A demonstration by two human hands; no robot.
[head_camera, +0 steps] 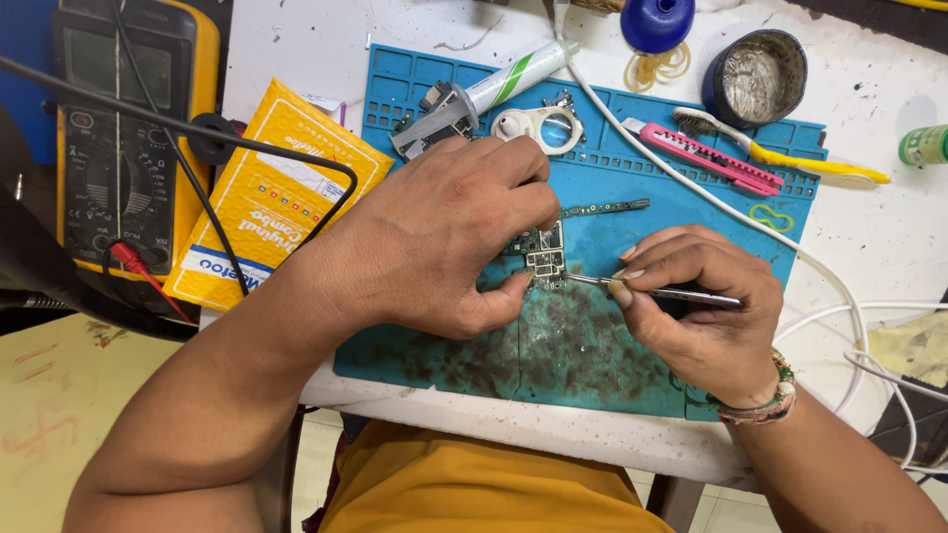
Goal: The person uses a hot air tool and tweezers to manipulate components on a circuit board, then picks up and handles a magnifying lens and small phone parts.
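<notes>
1. A small green circuit board lies near the middle of a blue work mat, which is stained dark along its near half.
2. The left hand is curled over the board's left edge, pinching it between the thumb below and the fingers above, so that part of the board is hidden.
3. The right hand is closed around a pair of slim metal tweezers, held like a pen. Their tip touches the board's right edge.
4. A beaded bracelet sits on the right wrist.
5. Just beyond the board, a thin strip-shaped circuit piece lies on the mat.
6. At the mat's far edge lie a white plastic ring-shaped part, a grey metal part and a white tube with a green stripe.
7. To the right on the mat are a pink utility knife and a yellow-handled toothbrush.
8. Beyond them, on the white table, stand a round metal tin and a blue round object.
9. A white cable runs across the mat toward the right.
10. Left of the mat lies a yellow padded envelope, and beside it a yellow-cased multimeter with black and red leads.
</notes>
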